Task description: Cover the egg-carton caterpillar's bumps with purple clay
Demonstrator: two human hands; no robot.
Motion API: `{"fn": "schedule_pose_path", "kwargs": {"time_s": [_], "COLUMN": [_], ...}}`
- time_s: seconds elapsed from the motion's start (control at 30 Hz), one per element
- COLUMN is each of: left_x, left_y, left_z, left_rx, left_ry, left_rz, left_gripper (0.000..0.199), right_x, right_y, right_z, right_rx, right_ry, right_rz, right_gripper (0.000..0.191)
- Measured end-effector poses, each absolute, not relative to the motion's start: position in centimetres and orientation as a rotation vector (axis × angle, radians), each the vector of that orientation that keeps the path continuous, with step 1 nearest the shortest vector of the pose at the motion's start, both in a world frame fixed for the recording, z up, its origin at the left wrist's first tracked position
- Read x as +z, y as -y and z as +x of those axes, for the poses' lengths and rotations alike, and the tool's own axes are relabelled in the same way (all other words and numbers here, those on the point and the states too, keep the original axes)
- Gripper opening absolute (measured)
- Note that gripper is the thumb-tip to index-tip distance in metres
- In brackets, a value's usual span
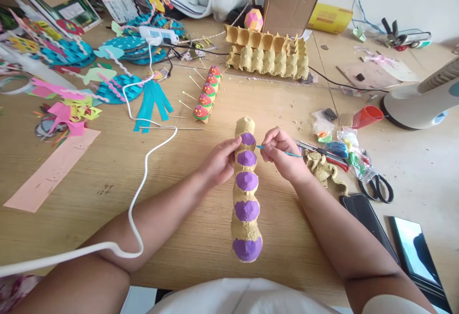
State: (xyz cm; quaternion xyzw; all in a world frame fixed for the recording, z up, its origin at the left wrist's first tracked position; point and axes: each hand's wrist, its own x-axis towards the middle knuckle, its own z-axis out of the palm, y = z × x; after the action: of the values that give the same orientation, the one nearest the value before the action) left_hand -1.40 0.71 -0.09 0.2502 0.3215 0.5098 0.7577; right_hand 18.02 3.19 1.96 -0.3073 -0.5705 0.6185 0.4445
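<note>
A strip of egg carton (247,192), with purple patches on several of its bumps, stretches lengthwise in front of me. My left hand (225,160) grips its left edge close to the far end, thumb on the side of a purple bump. Pinched in the fingers of my right hand (281,154) is a thin blue stick-like tool (291,154), its tip pointing left at the strip's right edge near the farthest purple patch. Whether the tip touches the strip I cannot tell. Beyond it lies a finished-looking red and green egg carton strip (207,95) with smiling faces.
Egg cartons (274,60) stand at the back. A white cable (145,170) winds across the left side, near a pink paper strip (53,170). At right are a utility knife (322,154), scissors (378,187), a red cup (369,115) and a phone (367,221).
</note>
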Motion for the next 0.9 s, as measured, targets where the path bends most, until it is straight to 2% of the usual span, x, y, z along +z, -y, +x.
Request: {"fn": "schedule_pose_path", "kwargs": {"time_s": [0.1, 0.2, 0.37, 0.47, 0.63, 0.9], "left_x": [0.0, 0.15, 0.3, 0.26, 0.12, -0.04], "left_y": [-0.63, -0.67, -0.75, -0.69, -0.52, -0.52], "left_z": [-1.39, -1.46, -1.58, -1.46, -1.22, -1.1], "left_rx": [1.084, 1.079, 1.083, 1.104, 1.136, 1.131], "left_ry": [-0.677, -0.66, -0.683, -0.676, -0.65, -0.641], "left_rz": [0.557, 0.521, 0.465, 0.484, 0.508, 0.495], "left_gripper": [0.036, 0.032, 0.023, 0.024, 0.027, 0.029], "right_x": [2.24, 2.49, 2.31, 2.22, 2.19, 1.85], "right_y": [-3.02, -2.91, -3.06, -3.17, -3.13, -3.15], "right_z": [17.92, 17.62, 17.44, 17.53, 17.5, 17.43], "right_rx": [1.554, 1.523, 1.318, 1.194, 0.932, 0.842], "right_ry": [1.494, 1.528, 1.541, 1.566, 1.727, 1.768], "right_rz": [-0.744, -0.744, -0.891, -0.902, -0.839, -0.885], "right_gripper": [0.031, 0.034, 0.039, 0.038, 0.026, 0.015]}}
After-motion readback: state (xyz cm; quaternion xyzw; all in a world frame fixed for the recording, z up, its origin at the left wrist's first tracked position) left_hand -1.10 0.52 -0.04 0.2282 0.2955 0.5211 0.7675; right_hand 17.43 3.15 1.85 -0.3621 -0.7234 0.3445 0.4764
